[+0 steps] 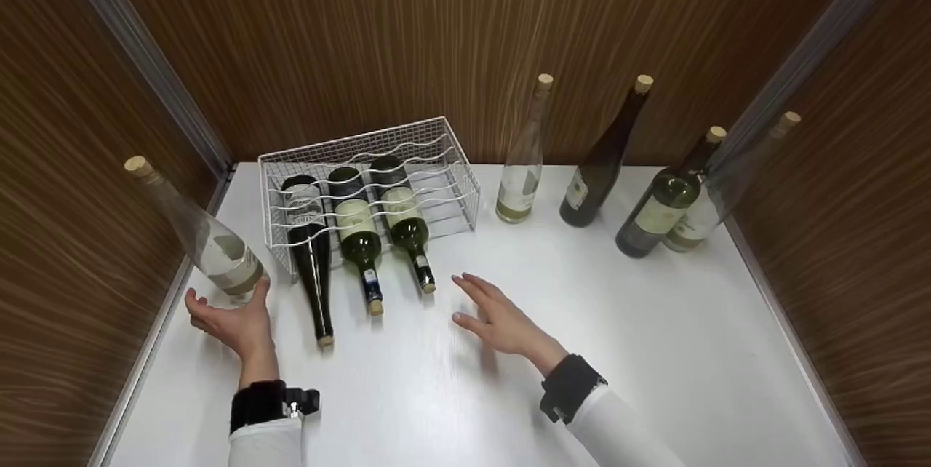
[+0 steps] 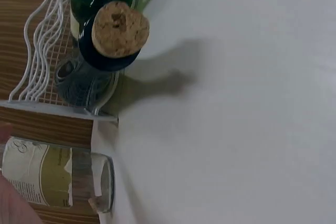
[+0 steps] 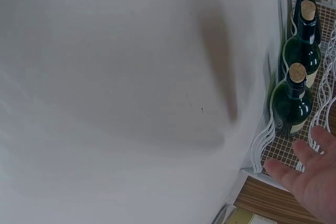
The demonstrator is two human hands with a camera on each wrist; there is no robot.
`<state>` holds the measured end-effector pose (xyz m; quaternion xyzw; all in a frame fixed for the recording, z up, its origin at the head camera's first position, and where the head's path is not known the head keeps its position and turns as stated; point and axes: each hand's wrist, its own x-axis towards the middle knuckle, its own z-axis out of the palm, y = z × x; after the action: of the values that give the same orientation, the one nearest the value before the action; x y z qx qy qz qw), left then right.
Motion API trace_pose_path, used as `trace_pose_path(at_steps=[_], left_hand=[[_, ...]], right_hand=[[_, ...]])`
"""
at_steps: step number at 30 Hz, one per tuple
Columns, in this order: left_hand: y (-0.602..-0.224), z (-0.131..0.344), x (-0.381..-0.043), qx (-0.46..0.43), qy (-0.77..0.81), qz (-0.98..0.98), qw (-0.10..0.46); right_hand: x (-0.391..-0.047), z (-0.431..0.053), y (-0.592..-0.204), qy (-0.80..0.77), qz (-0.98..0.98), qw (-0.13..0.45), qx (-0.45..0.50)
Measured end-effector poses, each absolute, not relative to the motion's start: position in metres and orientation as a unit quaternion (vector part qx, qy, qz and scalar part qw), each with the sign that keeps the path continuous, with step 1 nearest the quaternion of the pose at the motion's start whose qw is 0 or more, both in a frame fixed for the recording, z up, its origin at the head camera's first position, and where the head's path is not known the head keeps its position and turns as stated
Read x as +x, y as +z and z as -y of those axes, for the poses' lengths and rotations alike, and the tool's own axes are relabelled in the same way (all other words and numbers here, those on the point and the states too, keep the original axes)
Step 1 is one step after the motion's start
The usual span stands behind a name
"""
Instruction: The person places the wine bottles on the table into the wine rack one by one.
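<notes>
At the left, a clear wine bottle (image 1: 225, 256) with a cork and a pale label stands on the white table. My left hand (image 1: 236, 325) is spread at its lower part, thumb beside the label and fingers apart on the other side. In the left wrist view, the bottle's glass base (image 2: 102, 182) meets the table. My right hand (image 1: 505, 321) hovers over the table, fingers extended, holding nothing. Ahead of it is a white wire rack (image 1: 352, 137). Lying in the rack, corks toward me, are a dark bottle (image 1: 313, 274) and two green bottles (image 1: 361, 245) (image 1: 409, 233).
Right of the rack stand a clear bottle (image 1: 518, 187), a dark brown bottle (image 1: 596, 180), a green bottle (image 1: 658, 212) and another clear bottle (image 1: 727, 190) partly behind it. Wood-grain walls (image 1: 349, 38) enclose the table (image 1: 436, 394) at the back and both sides.
</notes>
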<state>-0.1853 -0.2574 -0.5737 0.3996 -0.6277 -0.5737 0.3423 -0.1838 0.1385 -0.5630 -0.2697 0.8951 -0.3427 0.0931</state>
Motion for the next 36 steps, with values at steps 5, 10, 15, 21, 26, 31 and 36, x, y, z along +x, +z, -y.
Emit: trace_pose_path(at_steps=[5,10,15,21,26,31,36], left_hand=[[-0.568,0.269,-0.193,0.364,-0.590,0.643,0.326],[-0.563,0.279,-0.202,0.343,-0.585,0.661,0.323],[-0.560,0.286,-0.211,0.329,-0.584,0.670,0.319],[-0.559,0.292,-0.221,0.323,-0.580,0.680,0.310],[-0.557,0.299,-0.226,0.335,-0.588,0.676,0.292],[-0.558,0.301,-0.227,0.343,-0.586,0.674,0.291],[-0.556,0.300,-0.226,0.352,-0.583,0.668,0.300]], right_hand=[[-0.185,-0.138,-0.563,-0.342,-0.896,0.099,-0.264],[-0.185,-0.138,-0.563,-0.344,-0.896,0.105,-0.261],[-0.185,-0.139,-0.564,-0.346,-0.895,0.107,-0.261],[-0.186,-0.140,-0.567,-0.341,-0.896,0.101,-0.265],[-0.186,-0.141,-0.566,-0.343,-0.897,0.107,-0.259],[-0.185,-0.142,-0.567,-0.344,-0.897,0.106,-0.258],[-0.184,-0.144,-0.564,-0.346,-0.897,0.108,-0.254]])
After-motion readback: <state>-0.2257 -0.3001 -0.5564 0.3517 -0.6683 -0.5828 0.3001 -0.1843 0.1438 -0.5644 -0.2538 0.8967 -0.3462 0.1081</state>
